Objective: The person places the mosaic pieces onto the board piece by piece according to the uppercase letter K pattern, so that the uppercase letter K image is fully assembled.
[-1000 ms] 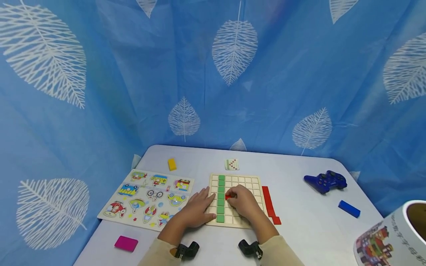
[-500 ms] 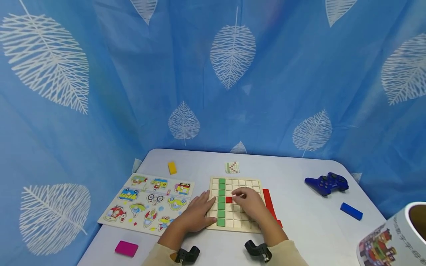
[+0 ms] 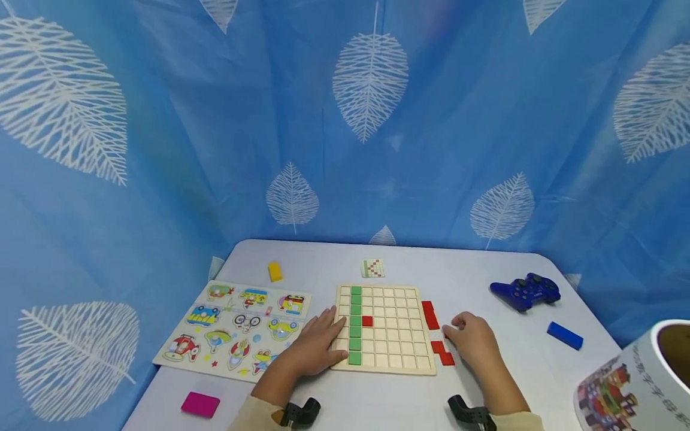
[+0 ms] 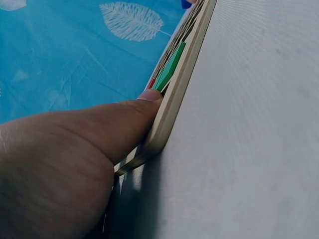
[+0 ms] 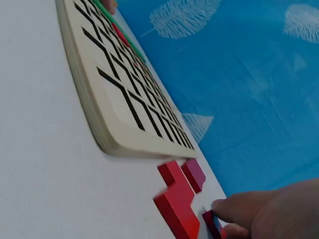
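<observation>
The left hand lies flat, fingers spread, on the grid board's left edge. The right hand pinches a red tile on the worktop, beside the loose red tiles. Its grip could slip and scatter them. The blue controller and picture puzzle lie well apart, blocking nothing

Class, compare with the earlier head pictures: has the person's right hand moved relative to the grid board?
Yes. The right hand has left the grid board and moved right, now resting on the table beside its right edge, touching the loose red tiles.
</observation>
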### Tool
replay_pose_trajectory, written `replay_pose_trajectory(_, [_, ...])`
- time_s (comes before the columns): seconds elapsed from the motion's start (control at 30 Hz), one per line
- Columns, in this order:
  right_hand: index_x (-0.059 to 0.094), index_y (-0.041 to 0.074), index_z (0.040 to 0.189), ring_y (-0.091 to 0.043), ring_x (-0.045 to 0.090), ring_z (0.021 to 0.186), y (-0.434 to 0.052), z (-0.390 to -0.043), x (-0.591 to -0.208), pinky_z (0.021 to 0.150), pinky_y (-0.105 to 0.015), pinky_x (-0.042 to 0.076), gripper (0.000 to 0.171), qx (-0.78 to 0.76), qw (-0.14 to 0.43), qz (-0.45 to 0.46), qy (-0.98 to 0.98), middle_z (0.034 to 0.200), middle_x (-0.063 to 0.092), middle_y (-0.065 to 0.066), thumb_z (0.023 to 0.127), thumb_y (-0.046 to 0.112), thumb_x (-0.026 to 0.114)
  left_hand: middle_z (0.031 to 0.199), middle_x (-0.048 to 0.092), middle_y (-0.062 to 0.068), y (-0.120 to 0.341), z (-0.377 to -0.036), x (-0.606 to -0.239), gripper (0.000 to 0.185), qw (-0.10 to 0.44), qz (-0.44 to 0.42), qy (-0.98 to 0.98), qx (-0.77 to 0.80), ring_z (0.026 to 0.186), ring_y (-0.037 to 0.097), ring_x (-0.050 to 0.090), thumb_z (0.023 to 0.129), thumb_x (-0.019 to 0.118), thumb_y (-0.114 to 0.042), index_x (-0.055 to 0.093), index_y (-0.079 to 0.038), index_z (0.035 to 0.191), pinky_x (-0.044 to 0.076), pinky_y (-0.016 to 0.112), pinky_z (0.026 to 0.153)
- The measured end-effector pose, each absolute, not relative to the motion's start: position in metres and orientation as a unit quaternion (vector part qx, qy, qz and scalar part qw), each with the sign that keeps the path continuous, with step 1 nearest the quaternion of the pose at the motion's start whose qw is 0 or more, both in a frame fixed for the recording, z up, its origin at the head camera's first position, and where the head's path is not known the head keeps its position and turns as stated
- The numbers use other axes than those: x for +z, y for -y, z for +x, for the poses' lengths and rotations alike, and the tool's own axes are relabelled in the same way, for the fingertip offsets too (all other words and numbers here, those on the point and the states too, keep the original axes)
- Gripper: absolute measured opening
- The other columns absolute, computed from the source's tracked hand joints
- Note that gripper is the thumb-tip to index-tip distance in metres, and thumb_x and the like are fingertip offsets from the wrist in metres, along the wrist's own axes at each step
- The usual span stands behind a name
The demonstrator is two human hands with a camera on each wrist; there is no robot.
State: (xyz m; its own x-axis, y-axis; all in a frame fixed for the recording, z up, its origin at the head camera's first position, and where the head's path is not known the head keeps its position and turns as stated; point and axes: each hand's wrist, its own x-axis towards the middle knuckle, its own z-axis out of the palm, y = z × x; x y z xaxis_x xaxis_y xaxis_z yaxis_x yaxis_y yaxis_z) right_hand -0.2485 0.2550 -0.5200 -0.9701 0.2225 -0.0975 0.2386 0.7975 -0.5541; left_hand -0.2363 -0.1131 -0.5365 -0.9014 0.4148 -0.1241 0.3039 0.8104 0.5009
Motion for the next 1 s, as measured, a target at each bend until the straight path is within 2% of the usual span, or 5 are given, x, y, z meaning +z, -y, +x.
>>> replay_pose_trajectory(0.2, [0.064, -0.004, 0.114, -0.035, 0.057, 0.093, -0.258, -0.251, -0.519, 0.08, -0.049, 0.056, 0.046, -0.259, 0.03, 0.14, -0.955, 0.104, 0.062, -0.024, 0.09, 0.032, 0.08, 0.177, 0.013, 0.007, 0.116, -0.237, -0.537, 0.083, 0.114, 0.191, -0.944, 0.244, 0.164, 0.029, 0.01, 0.097, 0.067, -0.055, 0.035, -0.02, 0.165, 0.013, 0.055, 0.131])
replay_pose_trajectory(0.37, [0.061, -0.005, 0.105, -0.033, 0.055, 0.087, -0.255, -0.247, -0.52, 0.074, -0.044, 0.052, 0.042, -0.248, 0.039, 0.159, -0.955, 0.094, 0.059, -0.022, 0.089, 0.029, 0.08, 0.177, 0.014, 0.007, 0.118, -0.235, -0.539, 0.083, 0.12, 0.188, -0.944, 0.243, 0.164, 0.03, 0.011, 0.096, 0.068, -0.056, 0.037, -0.019, 0.164, 0.013, 0.055, 0.131])
replay_pose_trajectory(0.6, [0.063, -0.007, 0.112, -0.036, 0.06, 0.091, -0.253, -0.248, -0.52, 0.083, -0.051, 0.057, 0.034, -0.283, 0.023, 0.161, -0.945, 0.101, 0.067, -0.024, 0.093, 0.018, 0.074, 0.177, 0.012, 0.006, 0.117, -0.238, -0.539, 0.083, 0.114, 0.191, -0.944, 0.244, 0.164, 0.029, 0.01, 0.097, 0.067, -0.057, 0.035, -0.021, 0.165, 0.013, 0.054, 0.132])
replay_pose_trajectory(0.8, [0.065, 0.004, 0.13, -0.031, 0.058, 0.105, -0.229, -0.255, -0.516, 0.088, -0.045, 0.056, 0.037, -0.385, 0.025, 0.108, -0.916, 0.118, 0.066, -0.015, 0.096, 0.018, 0.072, 0.177, 0.012, 0.006, 0.115, -0.239, -0.539, 0.084, 0.116, 0.196, -0.942, 0.245, 0.164, 0.029, 0.009, 0.096, 0.067, -0.058, 0.036, -0.021, 0.165, 0.013, 0.053, 0.132])
replay_pose_trajectory(1.0, [0.071, 0.013, 0.122, -0.022, 0.058, 0.099, -0.172, -0.273, -0.513, 0.079, -0.034, 0.053, 0.029, -0.417, 0.017, -0.029, -0.908, 0.115, 0.064, -0.005, 0.094, 0.017, 0.078, 0.177, 0.013, 0.006, 0.116, -0.238, -0.538, 0.083, 0.113, 0.191, -0.945, 0.241, 0.164, 0.028, 0.01, 0.097, 0.067, -0.057, 0.035, -0.022, 0.165, 0.014, 0.053, 0.132])
